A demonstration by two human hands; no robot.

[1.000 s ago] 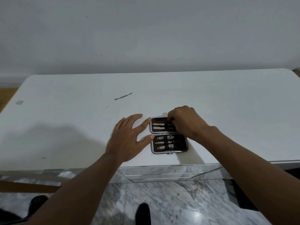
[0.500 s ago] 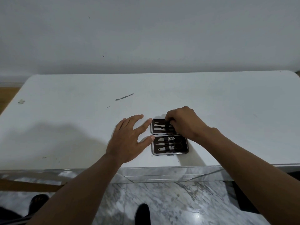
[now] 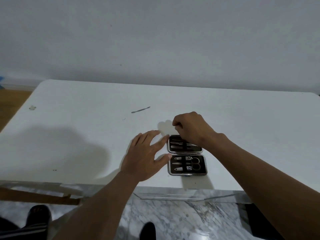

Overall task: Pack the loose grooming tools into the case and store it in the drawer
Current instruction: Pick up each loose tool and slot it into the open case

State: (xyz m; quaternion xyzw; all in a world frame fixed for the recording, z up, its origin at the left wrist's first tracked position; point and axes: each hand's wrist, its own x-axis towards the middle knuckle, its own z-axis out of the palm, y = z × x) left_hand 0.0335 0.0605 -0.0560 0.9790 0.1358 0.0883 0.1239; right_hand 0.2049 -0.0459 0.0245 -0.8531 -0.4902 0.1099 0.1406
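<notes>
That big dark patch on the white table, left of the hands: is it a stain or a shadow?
Head view: a shadow, soft-edged and grey on the table; a smaller one lies under the right hand. The wide lens bows the table's edges, and the left hand looks slightly blurred.

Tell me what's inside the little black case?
The open case holds shiny metal grooming tools in both halves. The near half shows small scissors and clippers. In the far half, the right hand covers part, so some tools there are hidden.
</notes>
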